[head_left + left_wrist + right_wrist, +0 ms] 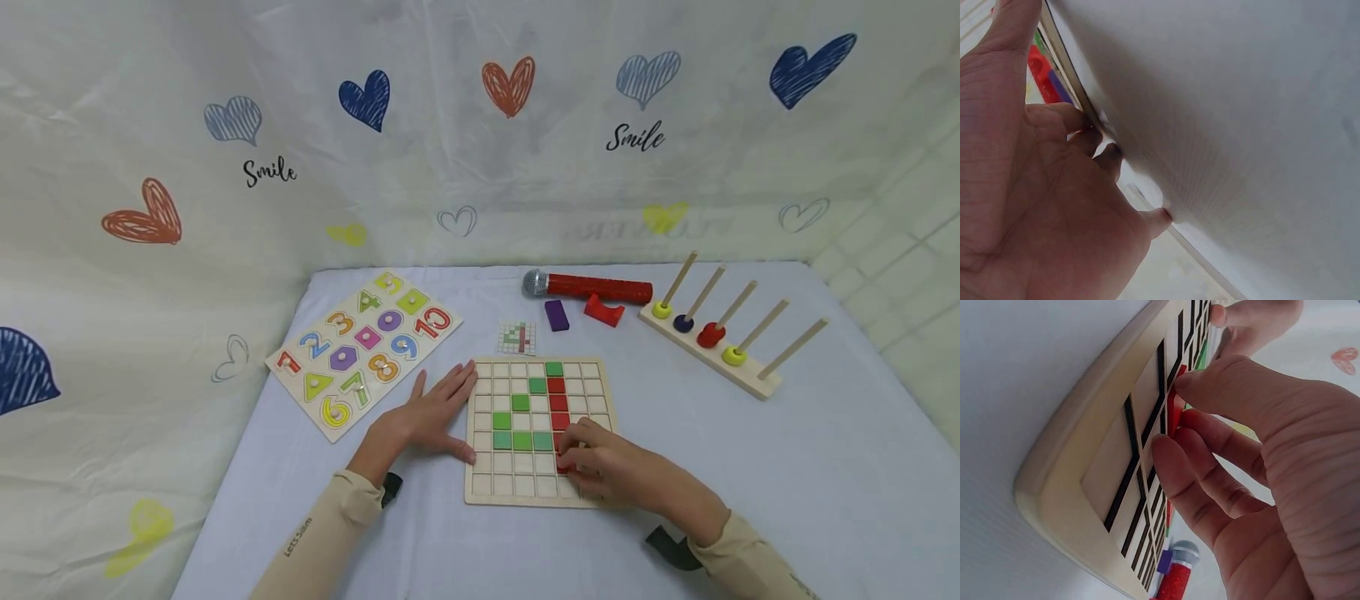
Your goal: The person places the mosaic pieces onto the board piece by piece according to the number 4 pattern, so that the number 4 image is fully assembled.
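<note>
A wooden grid board [480, 492] with square cells lies on the table, holding green tiles [521, 403] in a slanted line and a row, and a column of red tiles [557, 402]. My right hand [618, 467] pinches a red tile [1175, 409] between thumb and fingers at the lower end of that column; whether it sits fully in its cell I cannot tell. My left hand [431, 417] rests at the board's left edge, fingers stretched out, with fingertips and thumb touching the rim. A small pattern card [517, 337] lies just above the board.
Left lies a number and shape puzzle board [300, 392]. Behind the grid board are a red microphone [600, 288], a purple block [557, 316] and a red curved block [604, 311]. A wooden peg stand [750, 379] with coloured beads stands at the right.
</note>
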`<action>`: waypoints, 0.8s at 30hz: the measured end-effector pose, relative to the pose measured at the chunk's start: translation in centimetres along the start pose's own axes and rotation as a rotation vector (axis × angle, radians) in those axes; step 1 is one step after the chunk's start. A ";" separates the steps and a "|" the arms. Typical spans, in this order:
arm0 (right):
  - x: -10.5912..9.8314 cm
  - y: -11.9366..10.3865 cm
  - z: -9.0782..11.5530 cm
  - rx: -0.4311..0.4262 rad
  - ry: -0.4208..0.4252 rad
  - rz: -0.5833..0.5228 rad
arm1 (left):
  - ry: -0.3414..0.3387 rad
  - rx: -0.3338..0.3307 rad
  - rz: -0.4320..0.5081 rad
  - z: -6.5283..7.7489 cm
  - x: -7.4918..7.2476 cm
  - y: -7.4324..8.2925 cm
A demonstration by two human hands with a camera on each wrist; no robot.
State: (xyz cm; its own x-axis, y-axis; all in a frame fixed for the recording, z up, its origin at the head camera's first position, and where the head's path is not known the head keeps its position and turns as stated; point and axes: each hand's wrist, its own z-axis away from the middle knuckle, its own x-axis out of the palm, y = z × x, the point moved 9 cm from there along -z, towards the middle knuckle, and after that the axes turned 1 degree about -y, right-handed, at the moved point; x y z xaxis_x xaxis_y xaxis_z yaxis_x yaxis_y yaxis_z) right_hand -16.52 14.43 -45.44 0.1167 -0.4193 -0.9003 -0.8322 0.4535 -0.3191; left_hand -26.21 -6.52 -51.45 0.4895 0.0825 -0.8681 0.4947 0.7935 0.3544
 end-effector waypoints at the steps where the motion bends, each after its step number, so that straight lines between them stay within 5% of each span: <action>1: 0.0 0.0 0.0 0.006 -0.007 -0.002 | -0.001 0.000 0.000 0.0 0.0 0.0; 12: -0.6 0.4 0.9 0.114 -0.052 -0.082 | -0.008 -0.002 -0.002 -0.1 0.2 0.1; 24: -2.9 1.1 3.6 0.128 -0.017 -0.026 | -0.003 -0.009 -0.009 -0.1 0.1 -0.1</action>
State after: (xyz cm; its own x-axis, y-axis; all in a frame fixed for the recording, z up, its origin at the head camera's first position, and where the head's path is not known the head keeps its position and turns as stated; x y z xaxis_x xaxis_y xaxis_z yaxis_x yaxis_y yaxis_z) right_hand -15.82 19.01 -44.31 0.1476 -0.4192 -0.8958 -0.7532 0.5394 -0.3765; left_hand -26.28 -6.54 -51.61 0.4872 0.0741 -0.8702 0.4927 0.7994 0.3439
